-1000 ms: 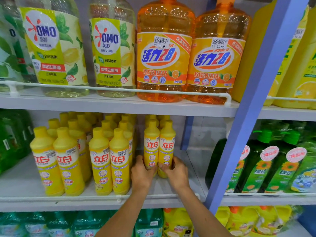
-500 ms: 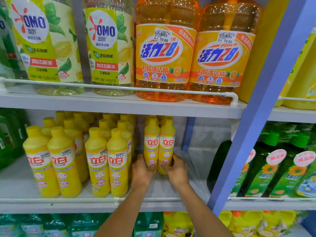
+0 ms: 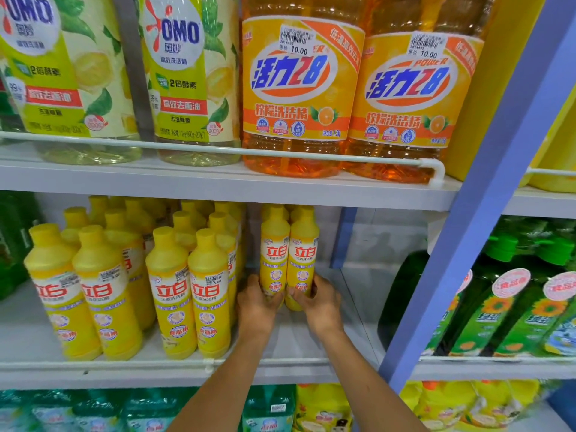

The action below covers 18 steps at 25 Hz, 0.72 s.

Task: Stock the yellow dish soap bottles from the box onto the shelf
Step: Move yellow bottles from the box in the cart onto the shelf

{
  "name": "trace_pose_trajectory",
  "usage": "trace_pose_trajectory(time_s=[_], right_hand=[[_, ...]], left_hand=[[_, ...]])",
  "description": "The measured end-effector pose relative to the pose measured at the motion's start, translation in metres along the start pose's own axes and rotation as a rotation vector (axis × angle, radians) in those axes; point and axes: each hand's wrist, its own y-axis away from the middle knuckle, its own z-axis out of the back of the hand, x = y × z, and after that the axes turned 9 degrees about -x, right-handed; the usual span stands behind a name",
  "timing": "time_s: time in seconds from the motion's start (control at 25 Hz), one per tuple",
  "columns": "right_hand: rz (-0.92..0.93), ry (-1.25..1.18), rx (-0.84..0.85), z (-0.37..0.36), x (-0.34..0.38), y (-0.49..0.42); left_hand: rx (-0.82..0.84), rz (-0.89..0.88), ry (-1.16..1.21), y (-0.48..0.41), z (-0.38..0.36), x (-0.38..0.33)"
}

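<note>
A shop: tiered white shelves (image 3: 218, 185) packed with rows of identical dish soap bottles (image 3: 168, 288), and price stickers (image 3: 296, 40) on big orange jugs (image 3: 299, 88).

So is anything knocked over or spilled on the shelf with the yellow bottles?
Nothing stands out. The yellow bottles all stand upright, and no spill shows on the shelf. The left hand and right hand grip the held pair low down; it just sits farther back than the front rows.

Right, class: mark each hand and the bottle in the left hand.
left hand (image 3: 257, 302): head view, back of hand.
right hand (image 3: 321, 304): head view, back of hand.
bottle in the left hand (image 3: 276, 254): head view, front label.
</note>
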Motion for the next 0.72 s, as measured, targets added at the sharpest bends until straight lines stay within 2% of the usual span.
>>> trace_pose_trajectory(time_s=[0.72], right_hand=[[-0.012, 0.016, -0.012, -0.0026, 0.0008, 0.0034]], left_hand=[[0.007, 0.042, -0.019, 0.001, 0.0002, -0.0048]])
